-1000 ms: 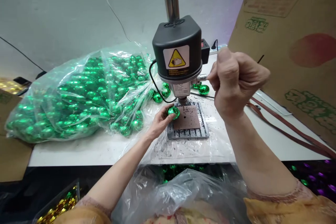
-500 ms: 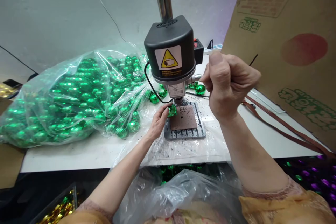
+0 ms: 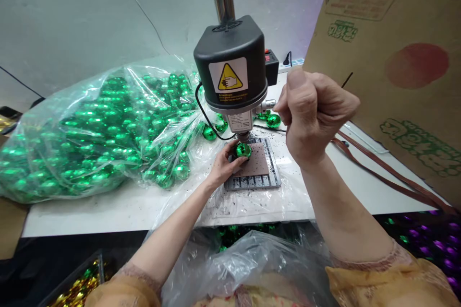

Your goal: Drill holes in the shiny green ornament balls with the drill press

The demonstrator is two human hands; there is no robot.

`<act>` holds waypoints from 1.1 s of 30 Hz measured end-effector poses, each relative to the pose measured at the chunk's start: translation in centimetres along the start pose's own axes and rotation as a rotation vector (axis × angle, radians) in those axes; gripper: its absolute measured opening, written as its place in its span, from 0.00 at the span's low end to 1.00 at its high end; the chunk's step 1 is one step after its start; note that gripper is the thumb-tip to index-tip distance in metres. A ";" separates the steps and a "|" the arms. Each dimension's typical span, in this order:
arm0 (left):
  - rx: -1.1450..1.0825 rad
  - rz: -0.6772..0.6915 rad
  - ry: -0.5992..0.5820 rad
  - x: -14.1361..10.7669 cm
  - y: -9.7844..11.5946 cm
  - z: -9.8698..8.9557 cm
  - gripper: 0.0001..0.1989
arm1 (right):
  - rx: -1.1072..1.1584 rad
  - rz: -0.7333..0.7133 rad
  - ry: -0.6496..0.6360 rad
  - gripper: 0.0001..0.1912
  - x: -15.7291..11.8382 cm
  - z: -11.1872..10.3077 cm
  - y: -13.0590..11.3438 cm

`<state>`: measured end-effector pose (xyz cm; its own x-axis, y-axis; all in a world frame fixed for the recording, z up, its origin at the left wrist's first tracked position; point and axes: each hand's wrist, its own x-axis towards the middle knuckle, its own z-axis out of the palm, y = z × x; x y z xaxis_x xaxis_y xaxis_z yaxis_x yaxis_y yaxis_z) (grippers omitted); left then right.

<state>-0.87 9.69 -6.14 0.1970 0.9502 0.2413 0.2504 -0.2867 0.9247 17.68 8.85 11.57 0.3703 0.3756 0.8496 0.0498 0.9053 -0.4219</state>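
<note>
My left hand (image 3: 225, 164) pinches a shiny green faceted ball (image 3: 243, 150) between thumb and fingers. The ball sits right under the chuck (image 3: 244, 136) of a small black-headed drill press (image 3: 230, 67), over a brown square board (image 3: 258, 160) on the slotted metal base (image 3: 264, 182). My right hand (image 3: 313, 115) is closed in a fist beside the press head, around its feed handle, whose grip is mostly hidden by the fingers. The silver hub (image 3: 268, 104) of that handle shows left of the fist. Whether the drill tip touches the ball is hidden.
A large clear bag of green balls (image 3: 108, 129) fills the left of the table. Loose green balls (image 3: 273, 121) lie behind the press. Dark shavings dot the base and plastic sheet. A cardboard box (image 3: 392, 72) and brown straps (image 3: 389, 175) stand right; gold pieces (image 3: 77, 288) sit below left.
My left hand has brought the green ball rightward from the board's left edge to beneath the chuck. My right fist stays almost where it was.
</note>
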 end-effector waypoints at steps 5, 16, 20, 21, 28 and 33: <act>0.102 0.028 0.003 -0.4 0.2 0.3 0.35 | -0.018 0.003 -0.006 0.22 0.0 0.0 0.0; 0.233 -0.001 0.033 -1.1 1.3 1.5 0.29 | 0.009 0.027 0.000 0.22 -0.2 0.0 0.0; 0.247 0.001 0.030 -1.0 1.4 1.5 0.29 | 0.020 -0.011 -0.006 0.22 -0.9 -0.3 0.1; 0.249 0.006 0.029 -1.0 1.4 1.5 0.29 | 0.000 -0.013 -0.010 0.23 -1.1 -0.4 0.2; 0.246 0.029 0.011 -1.0 1.2 1.6 0.28 | 0.045 -0.163 0.058 0.22 -2.0 -0.3 1.1; 0.222 0.064 0.013 -1.1 0.7 1.7 0.28 | 0.073 -0.175 0.087 0.21 -2.6 -0.3 1.8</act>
<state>0.75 8.21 -6.24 0.2075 0.9305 0.3020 0.4405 -0.3645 0.8204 17.10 9.43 8.55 0.4405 0.1953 0.8763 0.0543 0.9685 -0.2431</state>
